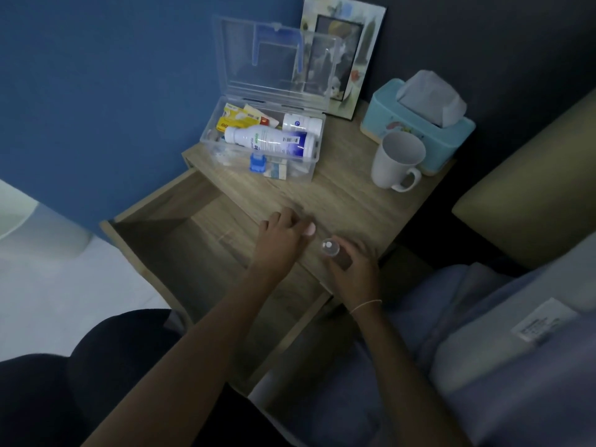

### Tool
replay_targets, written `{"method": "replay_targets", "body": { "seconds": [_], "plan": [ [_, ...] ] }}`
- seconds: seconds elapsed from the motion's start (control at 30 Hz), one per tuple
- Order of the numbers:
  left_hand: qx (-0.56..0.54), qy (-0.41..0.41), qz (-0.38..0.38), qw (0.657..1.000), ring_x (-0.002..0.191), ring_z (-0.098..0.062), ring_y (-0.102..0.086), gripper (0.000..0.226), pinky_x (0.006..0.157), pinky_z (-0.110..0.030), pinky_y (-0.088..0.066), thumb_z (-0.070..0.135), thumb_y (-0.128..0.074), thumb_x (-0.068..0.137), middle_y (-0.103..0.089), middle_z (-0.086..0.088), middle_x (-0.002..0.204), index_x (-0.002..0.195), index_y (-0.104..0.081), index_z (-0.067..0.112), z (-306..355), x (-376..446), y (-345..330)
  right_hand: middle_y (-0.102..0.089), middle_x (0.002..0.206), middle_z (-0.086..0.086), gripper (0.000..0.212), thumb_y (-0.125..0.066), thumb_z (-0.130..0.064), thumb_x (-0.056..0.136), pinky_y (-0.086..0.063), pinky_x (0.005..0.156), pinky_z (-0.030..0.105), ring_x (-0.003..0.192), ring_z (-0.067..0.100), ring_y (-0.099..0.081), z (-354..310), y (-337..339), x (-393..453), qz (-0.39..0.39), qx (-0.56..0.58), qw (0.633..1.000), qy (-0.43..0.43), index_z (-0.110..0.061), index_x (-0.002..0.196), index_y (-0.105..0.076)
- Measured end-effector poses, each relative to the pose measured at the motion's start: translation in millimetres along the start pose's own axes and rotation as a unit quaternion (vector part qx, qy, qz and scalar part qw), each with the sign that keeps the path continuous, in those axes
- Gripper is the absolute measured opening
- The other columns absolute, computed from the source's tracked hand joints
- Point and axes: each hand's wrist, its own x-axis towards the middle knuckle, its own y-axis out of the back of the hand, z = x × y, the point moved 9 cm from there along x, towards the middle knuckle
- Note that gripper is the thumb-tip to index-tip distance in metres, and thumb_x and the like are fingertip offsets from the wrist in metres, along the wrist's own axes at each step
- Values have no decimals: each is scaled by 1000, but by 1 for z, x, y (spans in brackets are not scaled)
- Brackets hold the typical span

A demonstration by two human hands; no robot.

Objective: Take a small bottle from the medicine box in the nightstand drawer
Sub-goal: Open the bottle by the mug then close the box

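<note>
While the drawer [180,250] stands open, a small bottle [333,253] is gripped upright in the right hand [353,269] at the nightstand's [338,201] front edge; the left hand [280,237], loosely curled, holds nothing beside it. The medicine box [261,146] is left open behind.

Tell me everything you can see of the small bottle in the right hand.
The small bottle is held upright in the right hand, above the front edge of the nightstand top. It has a clear rounded cap with a white spot at its centre and a dark brownish body, mostly hidden by the fingers. Any label is unreadable. The left hand is close beside it, not touching.
</note>
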Motion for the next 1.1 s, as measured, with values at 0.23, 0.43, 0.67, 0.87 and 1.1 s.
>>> {"method": "replay_targets", "body": {
  "seconds": [0.23, 0.43, 0.67, 0.87, 1.1],
  "plan": [
    [81, -60, 39, 994, 96, -33, -59, 41, 80, -41, -48, 32, -47, 95, -60, -14, 119, 134, -46, 18, 6, -11, -2, -67, 116, 8, 45, -80, -23, 71, -39, 99, 39, 110, 27, -59, 2, -5, 0, -12, -49, 999, 5, -12, 112, -66],
    [33, -108, 39, 993, 119, -29, -54, 43, 99, -41, -44, 29, -44, 97, -54, -10, 137, 138, -45, 14, 12, -30, -5, -71, 106, 8, 32, -77, -18, 73, -45, 93, 42, 100, 29, -62, -5, 1, -1, 11, -28, 999, 15, -11, 103, -69],
    [8, -105, 9, 994, 122, -30, -51, 44, 102, -42, -41, 28, -43, 98, -49, -10, 143, 140, -43, 14, 11, -30, -2, -71, 102, 8, 29, -78, -16, 73, -49, 90, 39, 98, 28, -64, -1, 5, -6, 36, -17, 999, -9, -11, 100, -68],
    [-10, -54, 17, 998, 144, -27, -25, 49, 120, -43, -17, 29, -29, 101, -31, -11, 155, 147, -29, 11, -13, -12, 4, -64, 123, 7, 59, -77, -34, 74, -45, 100, 37, 116, 21, -56, 2, 13, 3, 37, 59, 993, -94, -14, 126, -57],
    [-45, 14, -16, 999, 148, -26, -6, 53, 120, -42, -8, 31, -24, 101, -13, -12, 160, 149, -14, 9, -40, 16, -8, -46, 139, 17, 59, -75, -15, 77, -40, 106, 43, 128, 33, -42, -35, 91, 87, 229, 8, 972, -44, -9, 130, -50]
  ]
}}
